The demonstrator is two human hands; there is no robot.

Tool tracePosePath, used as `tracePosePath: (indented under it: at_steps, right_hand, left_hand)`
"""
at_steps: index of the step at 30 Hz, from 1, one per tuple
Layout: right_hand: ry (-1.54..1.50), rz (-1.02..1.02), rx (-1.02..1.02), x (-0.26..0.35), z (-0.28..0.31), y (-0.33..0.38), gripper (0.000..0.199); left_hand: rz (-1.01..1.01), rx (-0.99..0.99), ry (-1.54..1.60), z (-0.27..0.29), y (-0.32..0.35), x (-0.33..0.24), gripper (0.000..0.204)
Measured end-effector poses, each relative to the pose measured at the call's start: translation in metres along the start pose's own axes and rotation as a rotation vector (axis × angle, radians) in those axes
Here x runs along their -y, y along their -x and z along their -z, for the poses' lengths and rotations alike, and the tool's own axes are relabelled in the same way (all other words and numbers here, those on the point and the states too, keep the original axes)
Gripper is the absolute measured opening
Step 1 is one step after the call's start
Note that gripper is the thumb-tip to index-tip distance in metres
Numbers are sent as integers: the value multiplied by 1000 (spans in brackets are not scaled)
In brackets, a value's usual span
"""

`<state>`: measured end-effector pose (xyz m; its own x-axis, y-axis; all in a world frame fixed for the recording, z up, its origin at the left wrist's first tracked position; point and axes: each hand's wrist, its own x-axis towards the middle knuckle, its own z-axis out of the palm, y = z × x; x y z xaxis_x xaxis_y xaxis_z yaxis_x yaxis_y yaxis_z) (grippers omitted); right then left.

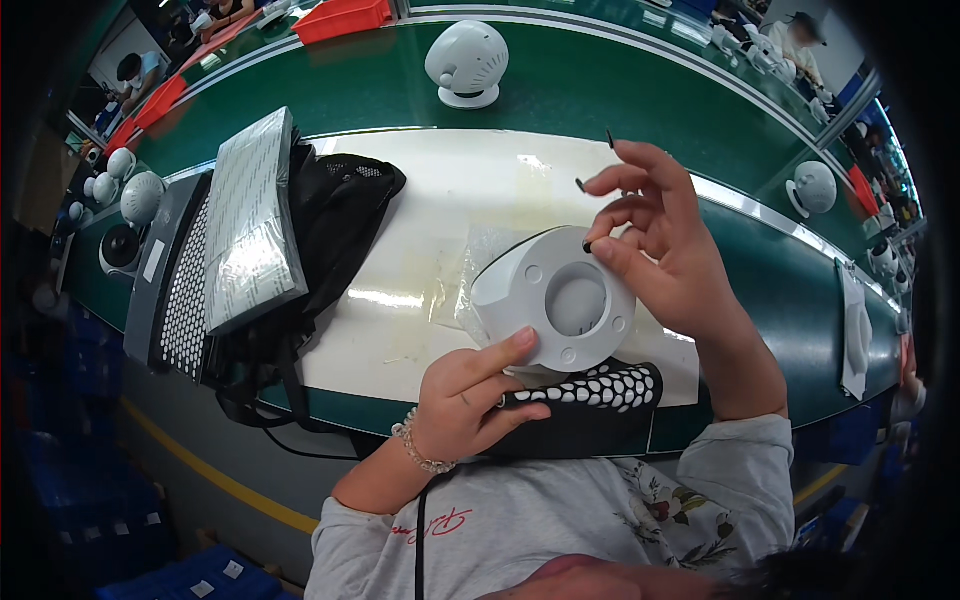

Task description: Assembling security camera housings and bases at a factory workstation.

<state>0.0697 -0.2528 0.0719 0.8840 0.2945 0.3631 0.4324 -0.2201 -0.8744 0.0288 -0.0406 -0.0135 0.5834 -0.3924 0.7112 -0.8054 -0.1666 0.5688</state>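
A white, round-based device (pixel 510 290) lies tipped over with its underside up, showing a large central opening and shallow round recesses around it. My left hand (pixel 465 405) rests its index finger on the base's near edge, while its other fingers hold a black sheet with white oval spots (pixel 615 388). Between the thumb and a finger of my right hand (pixel 670 255) is a small black pad (pixel 588 247), close to the base's upper right rim. More small black pieces (pixel 580 185) cling to the raised fingertips of that hand.
A bubble-wrapped flat pack (pixel 255 220), a black mesh bag (pixel 350 200) and spotted sheets (pixel 186 300) lie at left on the white work surface (pixel 380 340). Finished-looking white devices (pixel 468 60) stand on the green belt (pixel 590 85). Red bins (pixel 342 18) and other people are farther back.
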Motion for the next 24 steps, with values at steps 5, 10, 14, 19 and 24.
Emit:
tracePosePath:
  at_steps: [5, 10, 14, 19, 24]
  right_hand:
    - [564, 367, 63, 11, 4, 5, 64]
    - [643, 370, 101, 20, 1, 7, 68]
    - [243, 286, 66, 12, -10, -6, 68]
    - [2, -108, 217, 20, -23, -14, 61]
    - [71, -125, 260, 21, -24, -11, 58]
  left_hand:
    - [-11, 2, 14, 0, 2, 3, 27]
    - [-17, 0, 15, 0, 3, 3, 28]
    - [-20, -5, 17, -2, 4, 4, 28]
    - [3, 0, 4, -1, 5, 3, 29]
    - [-6, 0, 12, -2, 4, 4, 29]
